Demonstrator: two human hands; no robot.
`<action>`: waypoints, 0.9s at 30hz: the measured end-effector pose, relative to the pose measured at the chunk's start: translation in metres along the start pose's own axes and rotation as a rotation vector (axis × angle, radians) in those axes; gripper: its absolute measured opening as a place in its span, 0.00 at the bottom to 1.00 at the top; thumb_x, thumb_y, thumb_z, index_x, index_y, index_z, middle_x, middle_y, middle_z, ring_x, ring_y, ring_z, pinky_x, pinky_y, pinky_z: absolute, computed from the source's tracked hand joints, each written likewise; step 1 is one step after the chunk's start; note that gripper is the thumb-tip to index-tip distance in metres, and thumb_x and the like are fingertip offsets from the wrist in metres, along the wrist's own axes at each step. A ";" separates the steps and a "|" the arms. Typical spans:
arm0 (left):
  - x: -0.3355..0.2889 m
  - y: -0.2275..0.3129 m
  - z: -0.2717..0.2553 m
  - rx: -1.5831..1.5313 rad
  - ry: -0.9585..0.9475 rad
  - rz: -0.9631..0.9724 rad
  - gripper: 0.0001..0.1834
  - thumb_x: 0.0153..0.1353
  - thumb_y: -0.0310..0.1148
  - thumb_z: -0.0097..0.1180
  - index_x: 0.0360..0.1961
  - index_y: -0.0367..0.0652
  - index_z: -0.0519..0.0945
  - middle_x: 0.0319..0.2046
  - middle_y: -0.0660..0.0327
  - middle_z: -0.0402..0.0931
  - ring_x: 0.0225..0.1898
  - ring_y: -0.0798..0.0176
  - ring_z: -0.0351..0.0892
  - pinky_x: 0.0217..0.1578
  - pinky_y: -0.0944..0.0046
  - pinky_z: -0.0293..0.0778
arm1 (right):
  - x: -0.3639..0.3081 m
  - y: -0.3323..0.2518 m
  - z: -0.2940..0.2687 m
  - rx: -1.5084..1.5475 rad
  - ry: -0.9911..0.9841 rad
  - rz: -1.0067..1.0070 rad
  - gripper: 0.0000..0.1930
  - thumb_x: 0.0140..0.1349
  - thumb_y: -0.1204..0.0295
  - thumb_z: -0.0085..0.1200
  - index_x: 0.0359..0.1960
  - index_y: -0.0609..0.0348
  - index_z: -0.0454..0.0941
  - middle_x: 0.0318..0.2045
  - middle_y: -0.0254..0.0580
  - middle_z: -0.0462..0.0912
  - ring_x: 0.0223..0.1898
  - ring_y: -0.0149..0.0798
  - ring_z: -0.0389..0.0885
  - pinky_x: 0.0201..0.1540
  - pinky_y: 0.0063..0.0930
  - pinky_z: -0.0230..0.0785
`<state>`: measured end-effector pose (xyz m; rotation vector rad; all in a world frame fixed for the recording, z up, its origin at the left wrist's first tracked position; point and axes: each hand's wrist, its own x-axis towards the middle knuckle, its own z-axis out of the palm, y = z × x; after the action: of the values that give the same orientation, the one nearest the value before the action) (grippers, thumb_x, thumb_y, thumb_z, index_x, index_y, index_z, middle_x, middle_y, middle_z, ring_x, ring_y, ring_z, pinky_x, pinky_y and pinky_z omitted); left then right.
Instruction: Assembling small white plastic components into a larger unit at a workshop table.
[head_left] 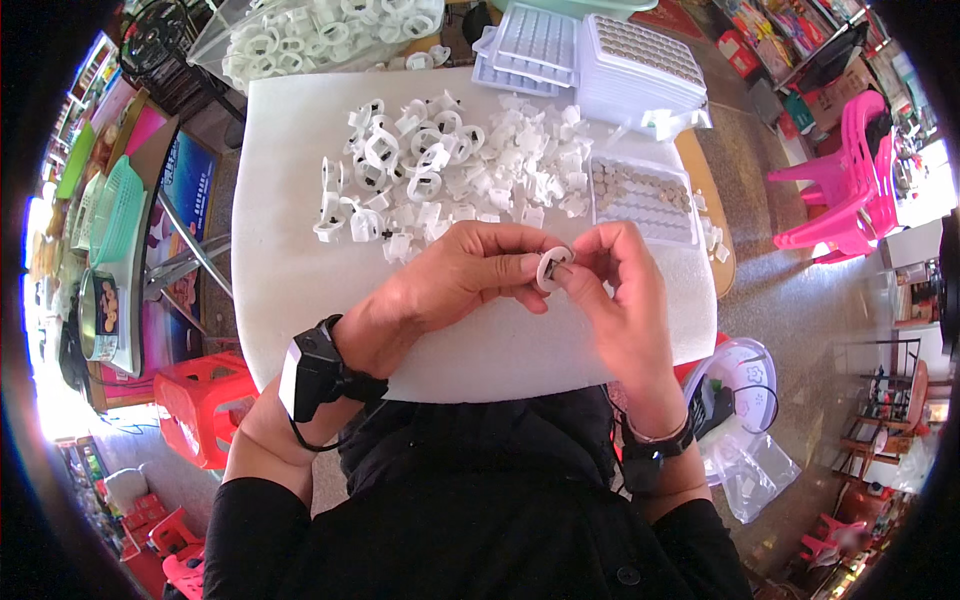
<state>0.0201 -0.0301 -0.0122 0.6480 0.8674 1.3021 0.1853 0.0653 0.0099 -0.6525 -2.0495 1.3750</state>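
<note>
A small white plastic ring (pixel 541 271) with a dark piece inside is held above the near part of the white table. My left hand (pixel 470 272) pinches it between thumb and fingers from the left. From the other side, the thumb of my right hand (pixel 625 295) presses into the ring's opening, its fingers curled close by. Beyond my hands lies a heap of white ring-shaped parts (pixel 382 150) with dark bits in them. Beside it spreads a pile of smaller white plastic pieces (pixel 520 160). To the right, a shallow tray (pixel 640 235) contains round greyish discs (pixel 622 188).
Stacked white trays (pixel 640 90) of discs stand at the far right of the foam-covered table (pixel 290 230), beside emptied trays (pixel 535 45). A clear bin (pixel 320 40) of white parts sits beyond. A red stool (pixel 205 405) is at left, a pale basket (pixel 745 375) at right.
</note>
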 end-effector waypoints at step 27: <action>-0.008 0.007 0.007 -0.014 0.057 -0.031 0.19 0.63 0.33 0.54 0.53 0.34 0.73 0.41 0.61 0.76 0.38 0.69 0.76 0.41 0.66 0.77 | 0.051 0.049 -0.041 -0.762 0.214 -0.219 0.04 0.54 0.75 0.56 0.31 0.59 0.80 0.29 0.41 0.77 0.34 0.43 0.76 0.39 0.35 0.68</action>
<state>0.0213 -0.0366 -0.0009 0.5862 0.9103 1.3026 0.1819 0.1433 -0.0133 -0.8016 -2.3536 0.3473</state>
